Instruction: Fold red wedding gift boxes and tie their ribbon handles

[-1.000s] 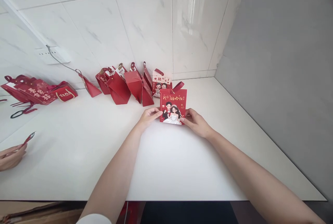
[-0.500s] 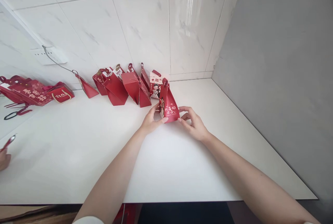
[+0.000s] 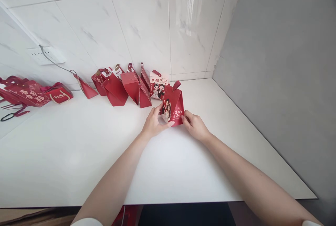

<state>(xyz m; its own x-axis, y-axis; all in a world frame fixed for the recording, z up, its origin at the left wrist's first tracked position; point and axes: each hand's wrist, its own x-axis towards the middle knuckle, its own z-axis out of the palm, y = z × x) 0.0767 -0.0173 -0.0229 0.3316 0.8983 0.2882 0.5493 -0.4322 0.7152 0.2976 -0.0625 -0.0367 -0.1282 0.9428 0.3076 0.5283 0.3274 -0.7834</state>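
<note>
Between my hands stands a red gift box with a ribbon loop on top, a printed couple on its left face and white lettering on its front. My left hand grips its left side, with the thumb across the lower front edge. At the lower right corner, the fingers of my right hand are pinched on the box. Just behind it, a pink-topped gift box with a cartoon couple stands near the wall.
Several red gift boxes stand along the tiled wall. Farther left are more red boxes, a small box with a rope handle and scissors. A grey panel bounds the white table on the right.
The box has turned so its couple-printed face shows more, and shifted slightly right. My right fingers have closed on its corner. Another person's hand at the far left has left the view.
</note>
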